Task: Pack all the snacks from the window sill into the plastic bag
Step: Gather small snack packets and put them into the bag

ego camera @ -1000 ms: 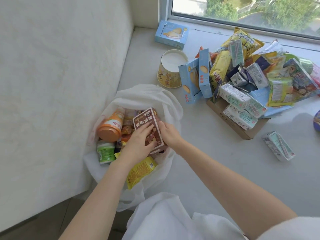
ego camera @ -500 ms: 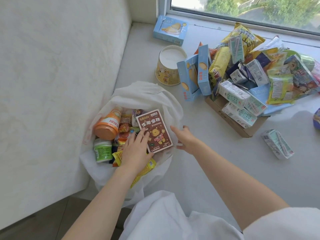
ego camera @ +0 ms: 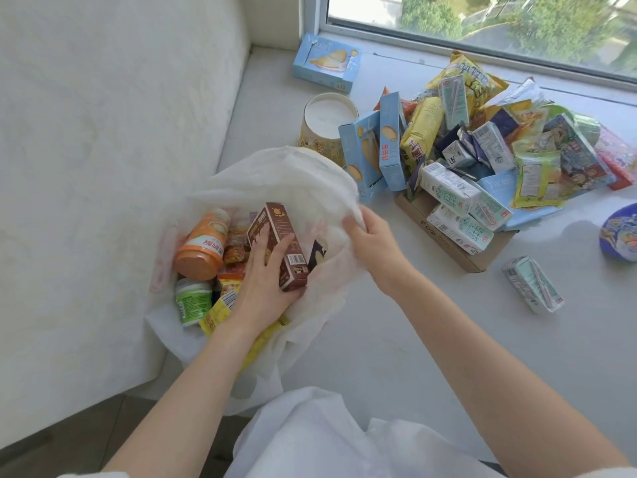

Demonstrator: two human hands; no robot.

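Packing continues: your left hand (ego camera: pixel 263 291) grips the brown box (ego camera: pixel 279 244) inside the plastic bag (ego camera: pixel 310 181), your right hand (ego camera: pixel 374 244) pinches its rim; next, release.

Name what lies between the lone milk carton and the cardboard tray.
Nothing: in the head view, bare sill separates the lone milk carton from the cardboard tray.

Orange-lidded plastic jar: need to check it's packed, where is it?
Head view, left side: the orange-lidded plastic jar lies inside the white plastic bag, above a green-labelled tub.
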